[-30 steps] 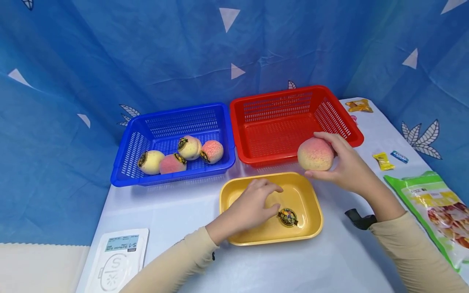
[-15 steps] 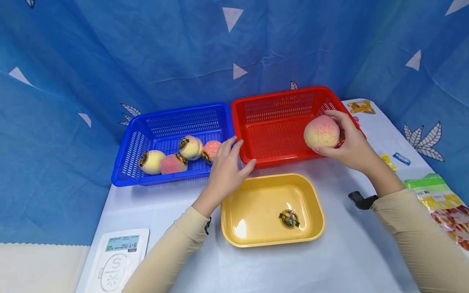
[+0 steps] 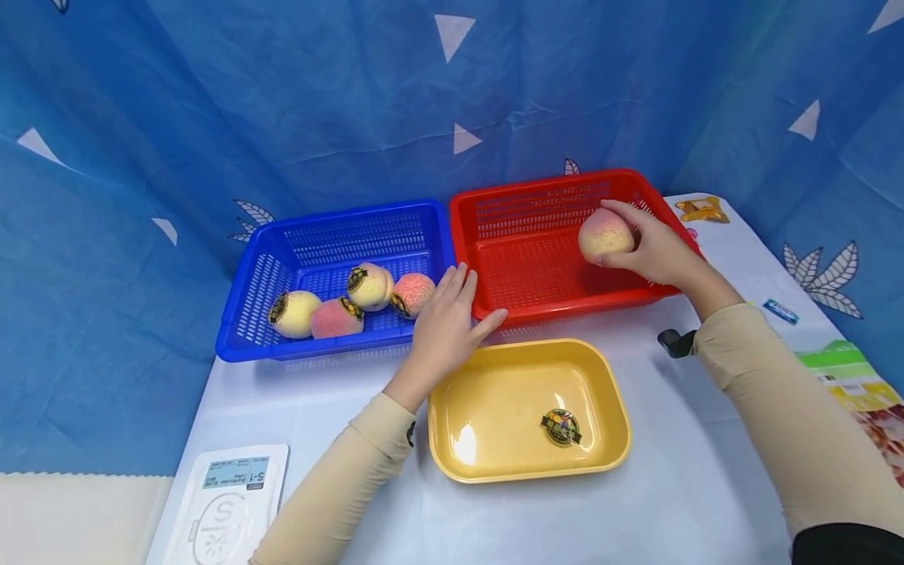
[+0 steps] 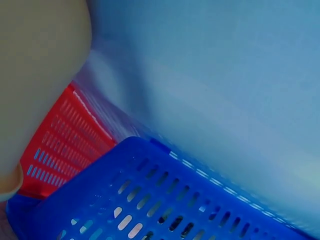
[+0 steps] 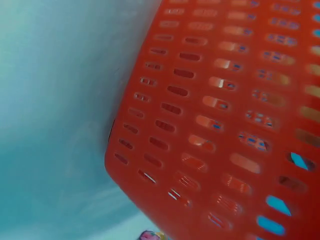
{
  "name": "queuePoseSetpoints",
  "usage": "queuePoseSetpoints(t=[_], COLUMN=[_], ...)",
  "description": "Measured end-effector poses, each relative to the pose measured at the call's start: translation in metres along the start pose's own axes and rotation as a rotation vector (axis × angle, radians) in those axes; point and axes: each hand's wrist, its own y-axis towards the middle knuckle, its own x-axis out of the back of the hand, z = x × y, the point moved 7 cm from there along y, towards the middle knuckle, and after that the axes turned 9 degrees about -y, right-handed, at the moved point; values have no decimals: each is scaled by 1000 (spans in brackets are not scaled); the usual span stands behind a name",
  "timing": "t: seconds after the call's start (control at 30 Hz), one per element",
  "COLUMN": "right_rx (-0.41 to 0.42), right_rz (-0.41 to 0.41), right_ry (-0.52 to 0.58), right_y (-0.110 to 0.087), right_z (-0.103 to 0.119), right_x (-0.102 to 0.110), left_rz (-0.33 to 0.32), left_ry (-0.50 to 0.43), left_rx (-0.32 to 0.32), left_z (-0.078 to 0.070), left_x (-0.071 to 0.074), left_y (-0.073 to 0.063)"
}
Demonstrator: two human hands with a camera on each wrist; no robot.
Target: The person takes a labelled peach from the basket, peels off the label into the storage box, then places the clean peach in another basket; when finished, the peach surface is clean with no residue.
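Note:
My right hand holds a pink and yellow peach over the right part of the red basket, thumb and fingers curved round it. My left hand rests with straight fingers at the rims where the red basket and the blue basket meet. Inside the blue basket lie several peaches, some with dark stickers. In front of the baskets stands a yellow tray with a round sticker in it. The left wrist view shows the blue basket's slotted wall; the right wrist view shows the red basket's wall.
A white flat package lies at the front left of the white table. At the right are a brown wrapped snack, a small blue wrapper and a green and yellow bag. Blue curtain hangs behind.
My right hand has carried the peach from in front of the red basket to over it. My left hand has moved from above the yellow tray up to the basket rims.

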Motion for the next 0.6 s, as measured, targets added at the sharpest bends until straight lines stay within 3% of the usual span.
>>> queuePoseSetpoints(t=[0.27,0.6], right_rx=[-91,-150], right_rz=[137,200], right_ry=[-4,-24], right_y=[22,33], right_z=[-13,-28], right_x=[-20,-32], left_rz=[12,22], left_ry=[-13,-7], left_rx=[5,12], left_z=[1,1], left_x=[-2,0], left_y=[0,-2])
